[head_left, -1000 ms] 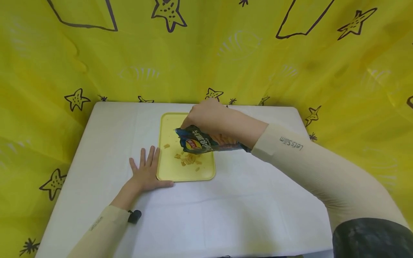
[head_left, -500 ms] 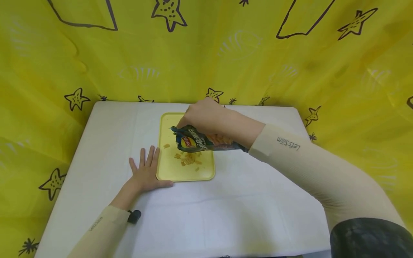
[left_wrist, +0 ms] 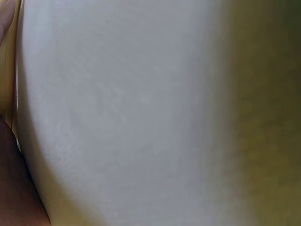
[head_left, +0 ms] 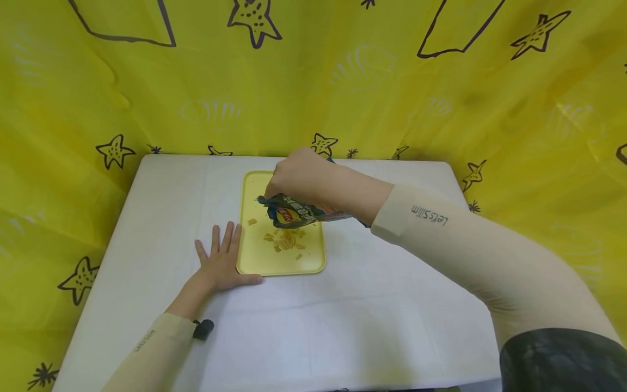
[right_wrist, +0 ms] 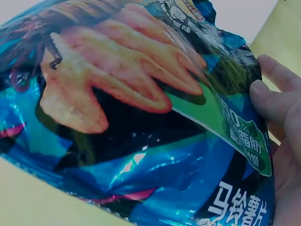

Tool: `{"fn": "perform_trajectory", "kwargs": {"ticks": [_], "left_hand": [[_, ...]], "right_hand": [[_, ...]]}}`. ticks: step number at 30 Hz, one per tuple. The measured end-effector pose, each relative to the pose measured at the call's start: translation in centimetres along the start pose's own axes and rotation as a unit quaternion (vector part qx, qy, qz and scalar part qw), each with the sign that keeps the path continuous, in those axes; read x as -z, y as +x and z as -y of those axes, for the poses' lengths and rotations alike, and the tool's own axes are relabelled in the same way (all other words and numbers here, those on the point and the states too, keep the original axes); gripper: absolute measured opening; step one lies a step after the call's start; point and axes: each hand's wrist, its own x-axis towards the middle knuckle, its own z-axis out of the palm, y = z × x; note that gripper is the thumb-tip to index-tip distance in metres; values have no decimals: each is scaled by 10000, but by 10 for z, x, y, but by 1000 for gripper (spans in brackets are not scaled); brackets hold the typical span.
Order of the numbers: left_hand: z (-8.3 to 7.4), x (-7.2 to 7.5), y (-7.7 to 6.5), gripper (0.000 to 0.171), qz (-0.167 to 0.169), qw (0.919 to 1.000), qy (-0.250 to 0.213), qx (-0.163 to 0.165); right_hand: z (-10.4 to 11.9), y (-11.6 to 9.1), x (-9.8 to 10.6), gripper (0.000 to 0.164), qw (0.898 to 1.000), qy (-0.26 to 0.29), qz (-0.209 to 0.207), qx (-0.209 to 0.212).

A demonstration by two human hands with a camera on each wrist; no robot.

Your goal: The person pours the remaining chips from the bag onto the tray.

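Observation:
A dark blue-green potato chip bag hangs tilted over a yellow tray, its crumpled end toward the left. My right hand grips the bag from above; in the right wrist view the thumb and fingers pinch its edge. Broken potato chips lie in a small pile on the tray below the bag, with a few loose pieces around. My left hand lies with fingers spread at the tray's lower left corner, its thumb along the near edge. The bag's opening is hard to make out.
The tray stands on a white-covered table. Behind it hangs a yellow curtain with drawn starfish. A small black device sits on the left wrist.
My right hand has shifted slightly left with the chip bag, and the bag has tilted a little. The left hand and the tray stay in place.

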Motion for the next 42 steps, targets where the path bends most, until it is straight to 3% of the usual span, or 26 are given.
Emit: {"fn": "perform_trajectory", "kwargs": {"ticks": [18,28,42], "left_hand": [[-1,1,-1,146,60,10000,-41,10],[0,1,0,146,72,10000,-52,0],[-1,3,1,146,103,9999,-21,25]], "right_hand": [[9,6,-4,38,9993,-322,70,200],[8,3,-3,39,9995,-228,79,216],[8,4,5,35,9997,-229,68,50]]}}
